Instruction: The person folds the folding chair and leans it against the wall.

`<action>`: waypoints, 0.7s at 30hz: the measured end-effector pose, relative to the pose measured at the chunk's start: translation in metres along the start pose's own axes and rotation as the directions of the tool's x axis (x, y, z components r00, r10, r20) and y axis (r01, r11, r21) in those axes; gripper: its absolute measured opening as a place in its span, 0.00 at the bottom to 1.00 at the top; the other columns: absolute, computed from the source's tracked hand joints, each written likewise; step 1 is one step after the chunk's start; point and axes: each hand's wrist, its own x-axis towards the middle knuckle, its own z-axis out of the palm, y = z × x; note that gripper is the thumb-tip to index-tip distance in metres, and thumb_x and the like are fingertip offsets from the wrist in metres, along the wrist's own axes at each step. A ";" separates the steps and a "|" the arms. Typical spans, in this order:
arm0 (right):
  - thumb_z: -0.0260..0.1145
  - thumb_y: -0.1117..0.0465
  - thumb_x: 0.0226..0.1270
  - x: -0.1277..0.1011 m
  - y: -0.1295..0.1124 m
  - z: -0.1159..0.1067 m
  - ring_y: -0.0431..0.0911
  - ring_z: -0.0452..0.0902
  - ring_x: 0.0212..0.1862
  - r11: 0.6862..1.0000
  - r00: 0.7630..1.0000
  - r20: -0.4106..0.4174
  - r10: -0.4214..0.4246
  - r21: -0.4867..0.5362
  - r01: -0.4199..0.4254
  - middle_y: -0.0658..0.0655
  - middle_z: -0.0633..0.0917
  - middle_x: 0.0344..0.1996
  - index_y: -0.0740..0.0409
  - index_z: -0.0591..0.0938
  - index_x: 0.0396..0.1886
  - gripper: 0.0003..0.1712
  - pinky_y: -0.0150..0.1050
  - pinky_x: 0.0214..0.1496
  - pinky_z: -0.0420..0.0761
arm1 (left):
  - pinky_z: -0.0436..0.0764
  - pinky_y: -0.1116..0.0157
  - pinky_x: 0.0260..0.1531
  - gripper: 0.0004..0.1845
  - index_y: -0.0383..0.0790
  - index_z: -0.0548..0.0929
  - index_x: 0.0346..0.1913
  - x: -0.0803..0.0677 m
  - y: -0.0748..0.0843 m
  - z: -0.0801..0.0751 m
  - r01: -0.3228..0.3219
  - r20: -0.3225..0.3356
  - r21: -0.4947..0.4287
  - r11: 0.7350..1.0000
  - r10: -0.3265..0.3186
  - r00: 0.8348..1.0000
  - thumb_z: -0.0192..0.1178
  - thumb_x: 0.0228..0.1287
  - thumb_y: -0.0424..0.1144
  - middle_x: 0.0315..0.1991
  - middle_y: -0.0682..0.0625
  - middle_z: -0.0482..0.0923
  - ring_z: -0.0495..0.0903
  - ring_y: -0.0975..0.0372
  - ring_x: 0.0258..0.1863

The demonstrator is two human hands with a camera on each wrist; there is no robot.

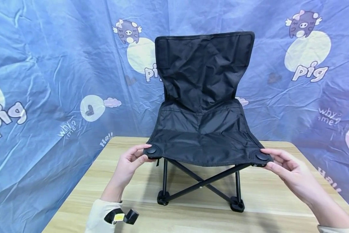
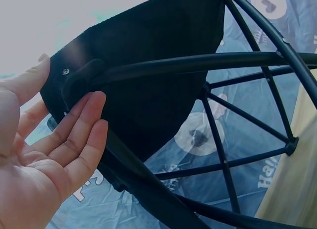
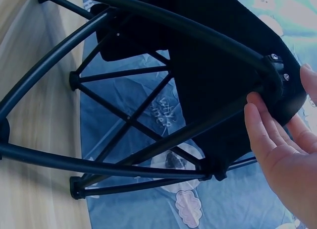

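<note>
A black folding chair (image 1: pixel 202 139) stands unfolded and upright on the table, its fabric back facing me. Crossed metal legs (image 1: pixel 200 187) show beneath the seat, ending in plastic feet. At the seat's front left corner, my left hand (image 1: pixel 130 161) pinches the fabric beside a round cap, thumb and finger at the edge. My right hand (image 1: pixel 292 173) holds the front right corner the same way. From below, the left wrist view has the left fingers (image 2: pixel 81 127) by the corner joint. In the right wrist view, the right fingers (image 3: pixel 265 125) lie against the frame's end.
The light wooden table (image 1: pixel 84 200) extends under the chair and to both sides. Blue fabric printed with pigs and words (image 1: pixel 61 64) hangs close behind the table and around it. A small black device (image 1: pixel 122 216) is strapped to my left sleeve.
</note>
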 end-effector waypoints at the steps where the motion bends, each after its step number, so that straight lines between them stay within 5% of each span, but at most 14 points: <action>1: 0.43 0.86 0.70 0.000 0.000 0.000 0.42 0.81 0.54 1.000 1.000 0.003 -0.003 0.012 0.003 0.56 0.83 0.57 0.68 0.72 0.66 0.29 0.29 0.55 0.78 | 0.83 0.67 0.48 0.18 0.55 0.83 0.56 0.000 0.000 0.000 -0.002 0.000 -0.007 1.000 0.002 1.000 0.59 0.71 0.30 0.40 0.54 0.87 0.88 0.62 0.38; 21: 0.43 0.86 0.70 0.005 0.004 0.000 0.44 0.82 0.53 0.989 1.000 0.009 -0.029 0.146 0.027 0.60 0.83 0.55 0.71 0.73 0.65 0.28 0.33 0.56 0.80 | 0.84 0.66 0.46 0.14 0.51 0.85 0.55 0.006 -0.001 0.003 -0.079 0.017 -0.076 0.994 0.081 0.997 0.61 0.69 0.35 0.39 0.52 0.87 0.88 0.61 0.36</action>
